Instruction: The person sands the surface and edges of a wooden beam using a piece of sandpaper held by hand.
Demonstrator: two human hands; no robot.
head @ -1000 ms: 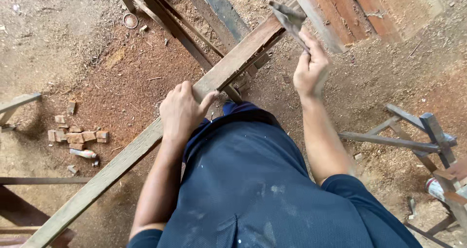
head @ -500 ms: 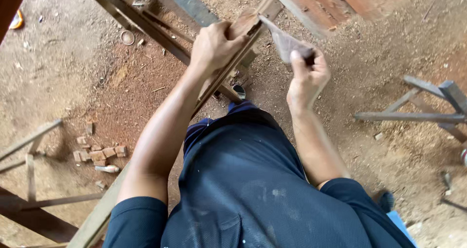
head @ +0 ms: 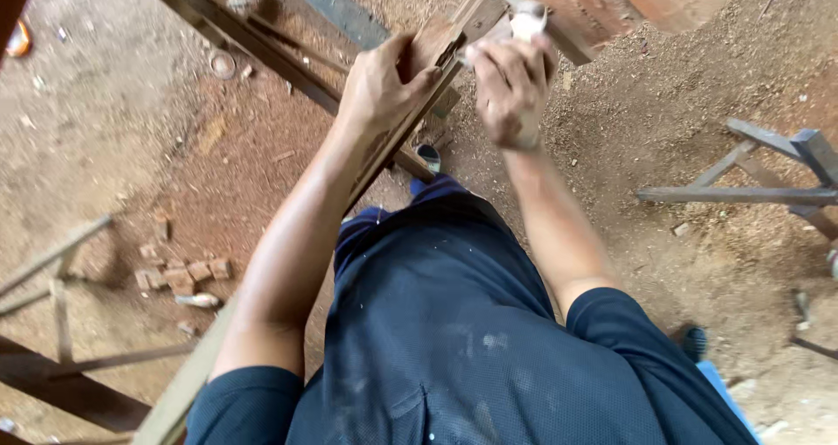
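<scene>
The right hand (head: 511,92) closes on a pale tool (head: 528,17), mostly hidden, perhaps a plane. The left hand (head: 380,87) grips the long plank (head: 397,140), running diagonally from lower left, its far end obscured.

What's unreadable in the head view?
- Tool in right hand: head view, mostly covered by the fingers; kind unclear.
- Long wooden strip: middle hidden under left forearm and torso.
- Left hand grip: underside unseen.
- Small blocks on floor: too small.
</scene>
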